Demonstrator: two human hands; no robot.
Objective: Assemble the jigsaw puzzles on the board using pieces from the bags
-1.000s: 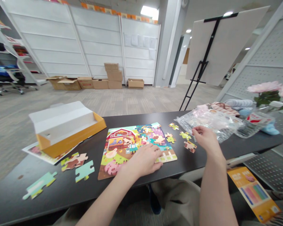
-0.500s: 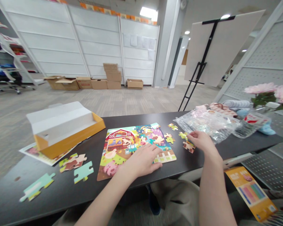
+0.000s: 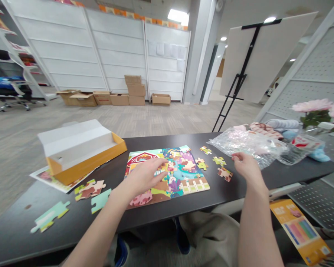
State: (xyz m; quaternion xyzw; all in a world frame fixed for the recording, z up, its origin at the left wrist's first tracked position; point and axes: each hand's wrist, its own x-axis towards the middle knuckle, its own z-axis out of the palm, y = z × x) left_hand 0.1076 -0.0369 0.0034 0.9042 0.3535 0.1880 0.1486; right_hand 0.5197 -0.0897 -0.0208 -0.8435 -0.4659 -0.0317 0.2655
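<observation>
Overlapping the farm jigsaw [image 3: 187,167], the left hand [image 3: 147,173] held fingers apart; the right hand [image 3: 247,167], fingertips together, partly hid plastic packaging [image 3: 241,140].

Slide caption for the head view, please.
Left hand over a farm puzzle, right hand near loose pieces on a dark table.

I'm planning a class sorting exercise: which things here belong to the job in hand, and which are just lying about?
In the job: puzzle; loose pieces; perhaps the open box.

Lying about: plastic bag; flowers; easel; cardboard boxes; chair.
</observation>
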